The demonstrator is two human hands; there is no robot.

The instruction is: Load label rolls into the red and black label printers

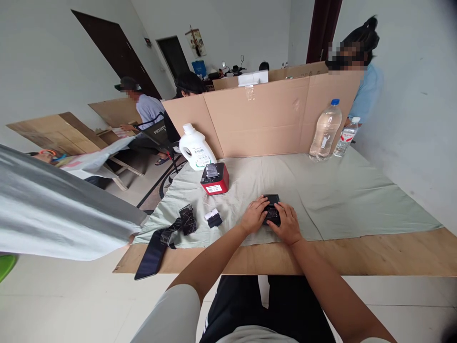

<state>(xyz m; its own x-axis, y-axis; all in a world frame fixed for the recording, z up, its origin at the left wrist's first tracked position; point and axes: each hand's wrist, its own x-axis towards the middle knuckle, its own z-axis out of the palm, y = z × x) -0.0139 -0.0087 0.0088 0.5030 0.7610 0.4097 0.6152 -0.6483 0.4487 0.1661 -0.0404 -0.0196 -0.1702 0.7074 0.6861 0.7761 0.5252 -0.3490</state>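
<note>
A small black rectangular case [273,198] lies on the cloth near the front of the table, with a dark panel inside its frame. My left hand [254,215] grips its left side, fingertips on the upper edge and panel. From the right, my right hand [287,223] wraps the other side, its thumb at the lower edge. The fingers cover part of the case, so its exact kind is unclear. To the left lie a small black-and-white piece [213,218] and a red-and-black label printer [216,179] with a strip sticking out on top.
A dark phone [150,255] and a black patterned strap [178,226] lie at the table's left edge. A white jug [196,147] stands behind the printer. Cardboard [260,124] walls the back; a large bottle [324,131] and small bottle [346,138] stand right. Several people sit beyond.
</note>
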